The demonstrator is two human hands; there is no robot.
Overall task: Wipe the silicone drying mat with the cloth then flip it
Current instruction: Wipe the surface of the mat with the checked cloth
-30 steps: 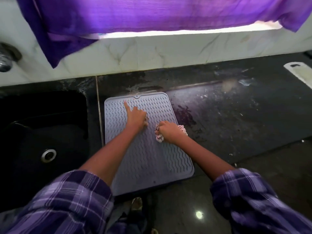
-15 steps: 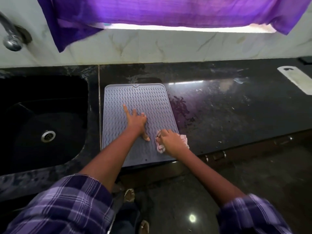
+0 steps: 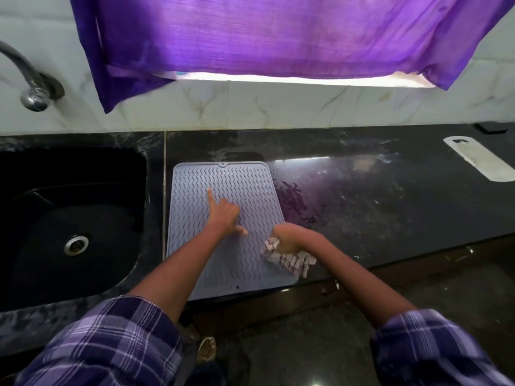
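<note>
A grey silicone drying mat (image 3: pixel 192 196) with a wavy ribbed surface lies flat on the black countertop (image 3: pixel 376 201), its near edge hanging slightly past the counter's front. My left hand (image 3: pixel 224 215) presses flat on the middle of the mat, fingers spread. My right hand (image 3: pixel 289 239) grips a crumpled white cloth with dark pattern (image 3: pixel 289 259) at the mat's near right edge, the cloth resting on the mat's corner.
A black sink (image 3: pixel 69 218) with a metal drain lies left of the mat, a chrome tap (image 3: pixel 30 87) above it. A purple curtain (image 3: pixel 278 37) hangs over the tiled wall. A white flat object (image 3: pixel 479 160) lies at the counter's far right. A wet smear marks the counter beside the mat.
My right hand has dragged the cloth toward me and to the right, down to the mat's near right corner. My left hand stays pressed on the mat's middle.
</note>
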